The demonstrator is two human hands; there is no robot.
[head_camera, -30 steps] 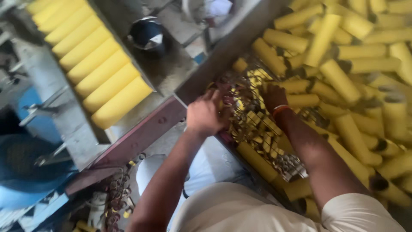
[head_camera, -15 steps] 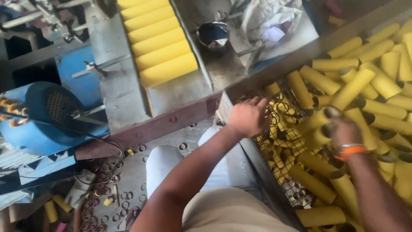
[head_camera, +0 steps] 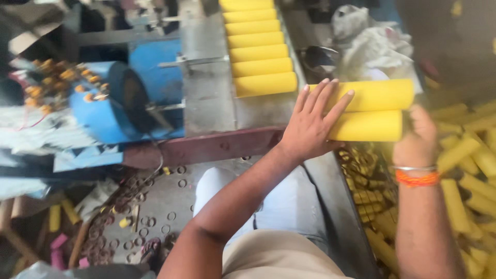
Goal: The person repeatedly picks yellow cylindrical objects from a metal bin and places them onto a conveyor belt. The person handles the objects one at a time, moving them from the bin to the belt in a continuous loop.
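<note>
Two yellow tubes (head_camera: pixel 373 109) lie one above the other between my hands, held level above the bin's edge. My left hand (head_camera: pixel 311 122) presses flat against their left ends, fingers spread upward. My right hand (head_camera: pixel 416 138), with an orange thread band and a metal bangle at the wrist, grips their right ends. A row of several yellow tubes (head_camera: pixel 257 47) lies side by side on the grey metal tray (head_camera: pixel 206 93) just left of my left hand.
A bin of many loose yellow tubes (head_camera: pixel 470 170) is at the right. A blue motor and machine (head_camera: pixel 111 103) stands at the left. A dark bowl (head_camera: pixel 319 58) and crumpled cloth (head_camera: pixel 372 44) lie behind. Small rings litter the floor (head_camera: pixel 155 206).
Both hands have come up out of the bin. They now hold two yellow tubes between them, lifted toward the tray with the row of tubes.
</note>
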